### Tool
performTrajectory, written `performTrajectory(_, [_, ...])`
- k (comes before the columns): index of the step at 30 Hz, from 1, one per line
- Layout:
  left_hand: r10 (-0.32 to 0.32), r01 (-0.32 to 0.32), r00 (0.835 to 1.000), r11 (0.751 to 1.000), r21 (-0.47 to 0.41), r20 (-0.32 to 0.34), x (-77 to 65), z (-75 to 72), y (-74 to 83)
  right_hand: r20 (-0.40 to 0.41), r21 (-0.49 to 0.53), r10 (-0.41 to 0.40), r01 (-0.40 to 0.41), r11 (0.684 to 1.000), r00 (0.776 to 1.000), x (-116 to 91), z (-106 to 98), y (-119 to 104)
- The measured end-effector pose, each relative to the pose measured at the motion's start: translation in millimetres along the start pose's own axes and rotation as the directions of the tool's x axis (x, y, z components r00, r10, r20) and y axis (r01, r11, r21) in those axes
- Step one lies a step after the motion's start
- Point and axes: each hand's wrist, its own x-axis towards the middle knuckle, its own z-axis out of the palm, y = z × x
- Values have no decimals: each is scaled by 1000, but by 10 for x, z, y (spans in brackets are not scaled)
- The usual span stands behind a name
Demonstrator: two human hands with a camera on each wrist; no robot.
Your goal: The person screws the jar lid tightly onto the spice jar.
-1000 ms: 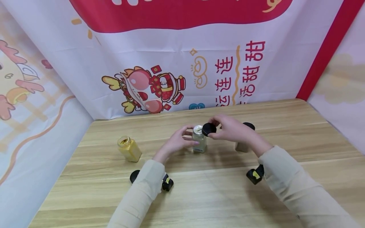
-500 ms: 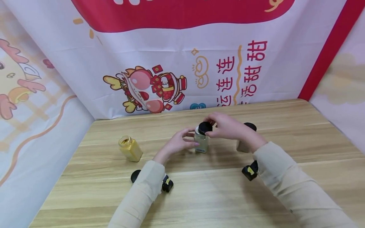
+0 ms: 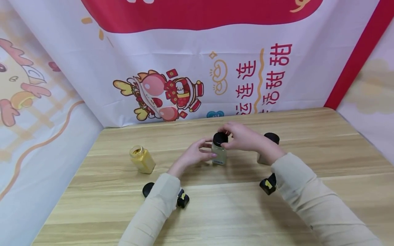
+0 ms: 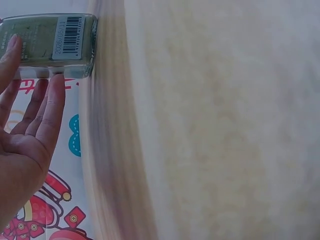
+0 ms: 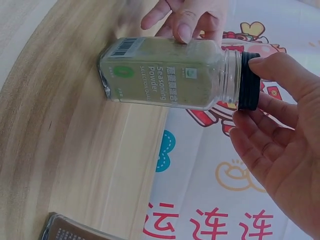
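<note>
Black plastic meets clear glass where the person's right hand (image 3: 241,137) pinches a round, ribbed black screw cap (image 5: 248,82) between thumb and fingertips. From my end, the right-wrist view shows it sitting over the mouth of a squared, clear glass jar of grey-green powder (image 5: 150,75), with bare threads beneath it, so I judge the cap is not screwed down. The left hand (image 3: 198,152) holds the body of that jar, thumb on one face and fingertips opposite, probably to stop it turning or tipping under the cap. The jar appears to stand upright on the pale wood-grain desk (image 3: 215,218), central between both arms, likely because each hand reaches it easily there.

Further out on the left, I see an uncapped glass jar of yellow powder (image 3: 144,162); a loose round black lid (image 3: 148,189) lies near the left sleeve, perhaps its own. Beyond the right wrist stands a black-capped jar of brown contents (image 3: 262,159), partly hidden, presumably set aside to leave working room.
</note>
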Motion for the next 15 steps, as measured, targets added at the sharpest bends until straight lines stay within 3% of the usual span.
performTrajectory(15, [-41, 41, 999, 999, -26, -1, -12, 3, 32, 33, -8, 39, -38, 999, 999, 40, 28, -12])
